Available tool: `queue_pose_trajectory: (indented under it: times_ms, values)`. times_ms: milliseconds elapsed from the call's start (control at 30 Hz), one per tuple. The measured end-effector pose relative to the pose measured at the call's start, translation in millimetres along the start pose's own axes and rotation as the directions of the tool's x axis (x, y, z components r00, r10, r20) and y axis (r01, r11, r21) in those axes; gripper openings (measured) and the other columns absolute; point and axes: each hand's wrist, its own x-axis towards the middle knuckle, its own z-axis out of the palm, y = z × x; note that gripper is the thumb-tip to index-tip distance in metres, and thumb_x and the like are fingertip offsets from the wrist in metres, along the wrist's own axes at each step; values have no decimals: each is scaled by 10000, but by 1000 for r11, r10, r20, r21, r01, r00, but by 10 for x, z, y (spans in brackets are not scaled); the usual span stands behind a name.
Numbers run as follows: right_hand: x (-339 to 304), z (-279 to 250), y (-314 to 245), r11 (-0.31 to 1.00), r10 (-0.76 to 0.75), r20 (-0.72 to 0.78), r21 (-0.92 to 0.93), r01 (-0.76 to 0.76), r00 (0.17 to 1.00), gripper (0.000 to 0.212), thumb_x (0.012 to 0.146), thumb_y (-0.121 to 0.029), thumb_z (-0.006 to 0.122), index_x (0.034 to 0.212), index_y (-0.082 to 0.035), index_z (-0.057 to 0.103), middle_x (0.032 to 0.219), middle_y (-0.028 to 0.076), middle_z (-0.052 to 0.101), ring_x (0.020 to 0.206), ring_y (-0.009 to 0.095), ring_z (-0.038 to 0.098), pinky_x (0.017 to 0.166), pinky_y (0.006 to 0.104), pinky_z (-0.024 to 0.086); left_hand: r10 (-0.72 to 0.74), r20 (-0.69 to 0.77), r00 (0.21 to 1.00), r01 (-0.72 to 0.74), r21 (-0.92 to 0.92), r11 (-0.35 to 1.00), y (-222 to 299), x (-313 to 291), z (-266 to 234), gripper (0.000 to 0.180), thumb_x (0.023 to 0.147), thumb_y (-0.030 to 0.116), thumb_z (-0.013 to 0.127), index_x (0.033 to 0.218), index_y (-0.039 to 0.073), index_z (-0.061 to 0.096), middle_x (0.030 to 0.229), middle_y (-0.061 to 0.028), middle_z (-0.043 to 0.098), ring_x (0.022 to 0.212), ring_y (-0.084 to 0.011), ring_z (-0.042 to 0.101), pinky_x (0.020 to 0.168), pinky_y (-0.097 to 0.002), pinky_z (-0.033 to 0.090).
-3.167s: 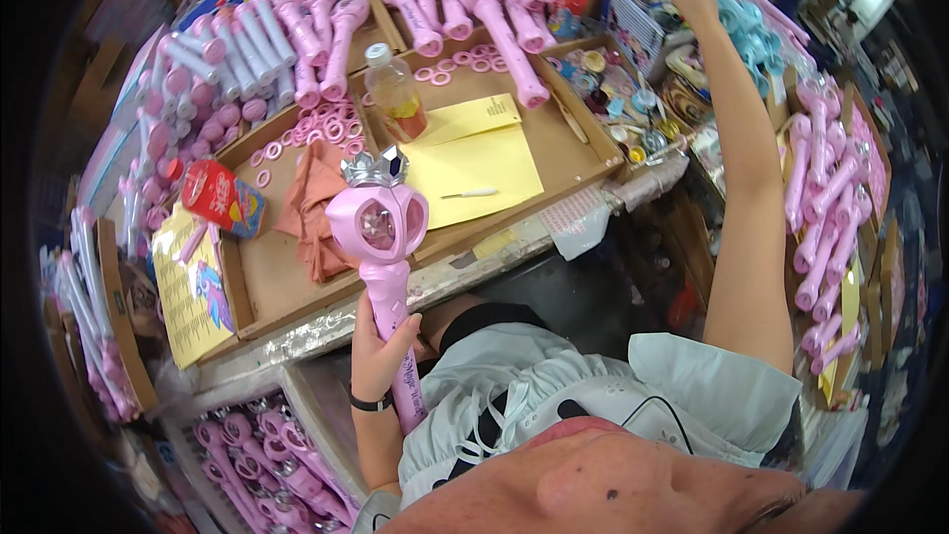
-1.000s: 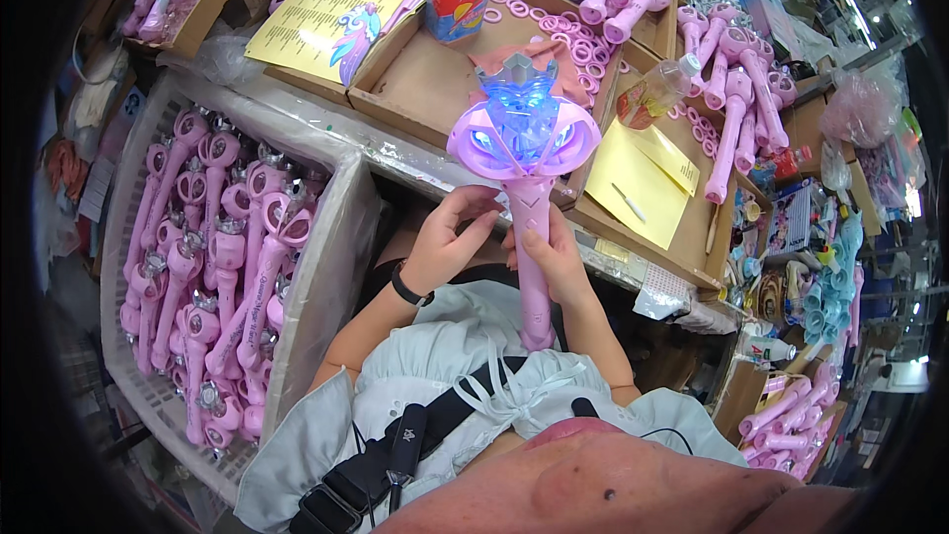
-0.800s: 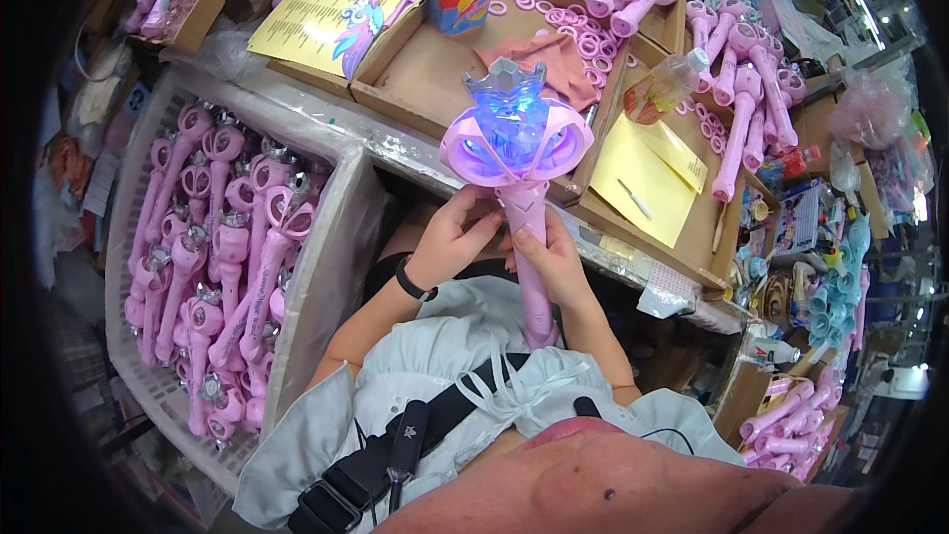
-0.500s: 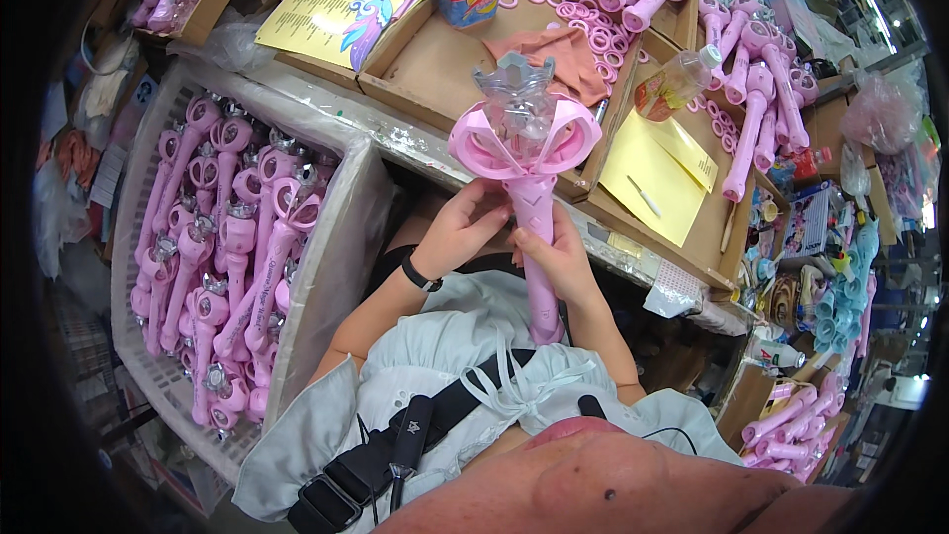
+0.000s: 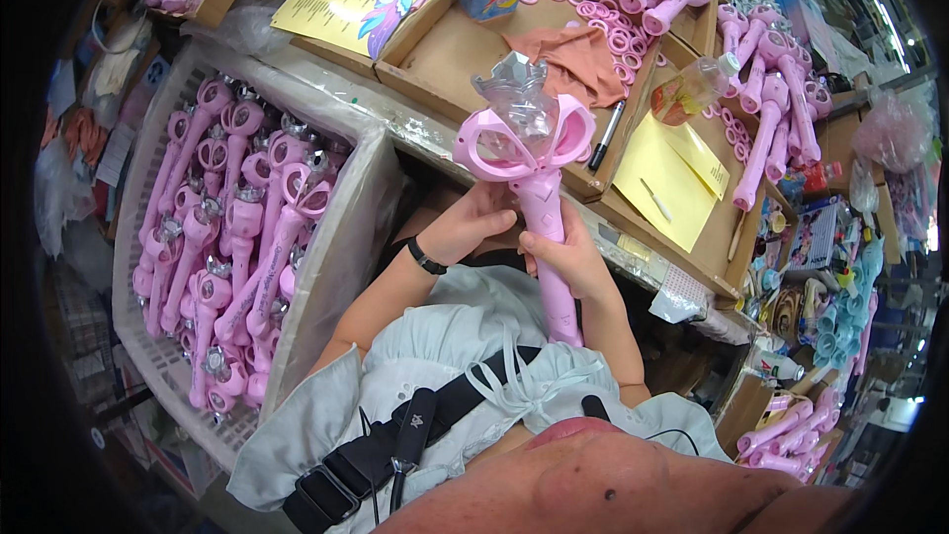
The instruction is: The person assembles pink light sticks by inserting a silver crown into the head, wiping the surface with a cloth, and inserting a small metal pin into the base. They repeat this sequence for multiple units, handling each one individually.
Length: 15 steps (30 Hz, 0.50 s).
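Note:
Upright in front of my body is a pink toy wand with a looped pink head and a clear crown-shaped top. My left hand closes on its handle from the left, just under the head, with some fingertips hidden behind it. Lower on the handle, my right hand wraps round from the right, thumb across the front. The lower end of the handle points toward my lap.
Many similar wands fill a white plastic crate on the left. Ahead, a cardboard tray holds an orange cloth, pink rings and a black marker. Yellow paper, a drink bottle and pink handles lie right.
The wand has tilted and its head has turned slightly, uncovering the black marker behind it. Both hands keep their hold. The whole view has shifted a little.

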Motion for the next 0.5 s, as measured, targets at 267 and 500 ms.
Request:
queue_pose_trajectory:
  times_ms: [267, 500]
  values:
    - [-72, 161, 2, 992, 36, 39, -123, -31, 999, 562, 739, -109, 719, 1197, -16, 407, 840, 50, 533, 592, 100, 541, 528, 239, 451, 115, -132, 985, -155, -359, 920, 22, 99, -8, 996, 639, 627, 691, 1353, 39, 321, 1283, -142, 472, 1133, -266, 510, 983, -407, 407]
    - [-175, 127, 90, 891, -197, -27, -421, 168, 980, 598, 728, -102, 719, 1220, -7, 393, 940, 69, 538, 691, 107, 553, 595, 249, 458, 103, -50, 993, -113, -290, 950, 77, 103, -33, 1056, 601, 561, 770, 1377, 43, 275, 1318, -143, 435, 1177, -280, 482, 992, -444, 405]
